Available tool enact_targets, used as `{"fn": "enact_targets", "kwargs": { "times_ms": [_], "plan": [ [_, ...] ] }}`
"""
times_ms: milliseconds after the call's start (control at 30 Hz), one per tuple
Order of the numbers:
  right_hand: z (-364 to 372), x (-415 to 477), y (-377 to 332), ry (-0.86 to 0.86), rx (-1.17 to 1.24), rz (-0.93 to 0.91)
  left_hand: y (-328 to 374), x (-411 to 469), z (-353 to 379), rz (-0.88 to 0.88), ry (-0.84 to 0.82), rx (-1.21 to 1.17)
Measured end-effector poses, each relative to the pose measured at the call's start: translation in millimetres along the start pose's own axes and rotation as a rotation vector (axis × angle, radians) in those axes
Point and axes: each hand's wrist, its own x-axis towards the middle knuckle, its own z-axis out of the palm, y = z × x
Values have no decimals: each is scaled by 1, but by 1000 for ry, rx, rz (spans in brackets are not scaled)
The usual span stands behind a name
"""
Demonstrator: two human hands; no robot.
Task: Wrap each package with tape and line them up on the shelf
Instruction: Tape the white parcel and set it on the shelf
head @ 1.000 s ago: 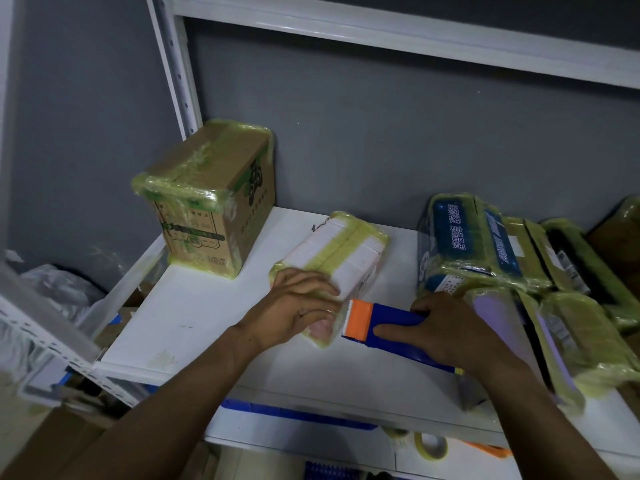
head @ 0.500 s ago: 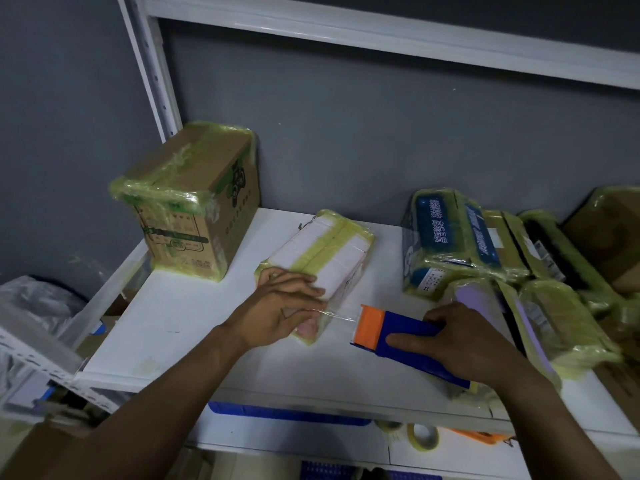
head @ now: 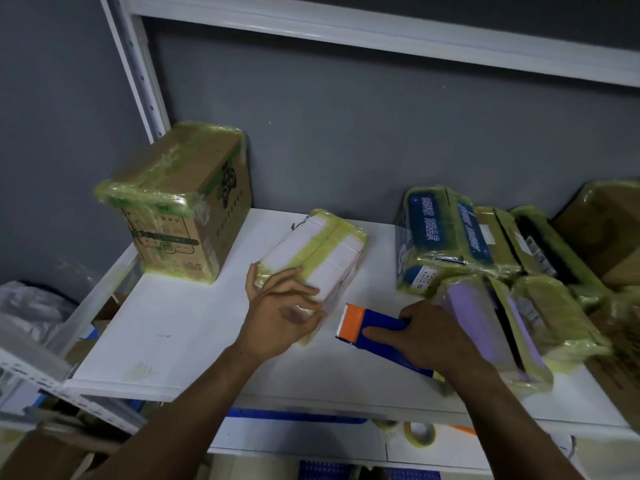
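Left grip (head: 280, 317) curled round white package (head: 311, 251) (tape-banded); right grip (head: 433, 337) clutches tape dispenser (head: 377, 323).

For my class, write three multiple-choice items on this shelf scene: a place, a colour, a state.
1. Where on the shelf does the tall cardboard box stand? A right end; B left end; C front middle.
2. What colour is the tape dispenser's front end? A orange; B green; C black.
3. What is the left hand doing? A hanging idle; B holding the dispenser; C gripping the white package.
Answers: B, it stands beside the left upright; A, orange tip on a blue body; C, its fingers curl round the package's near end.
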Motion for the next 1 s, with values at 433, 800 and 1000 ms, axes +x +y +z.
{"fn": "enact_targets", "kwargs": {
  "times_ms": [433, 800, 1000],
  "plan": [
    [41, 19, -16, 30, -59, -45, 7, -6, 2, -205, -81, 366],
    [48, 13, -21, 109, -130, -60, 1, -6, 17, -230, 35, 340],
    [44, 5, -27, 182, -233, -93, 8, -3, 17, -283, 45, 323]
  ]
}}
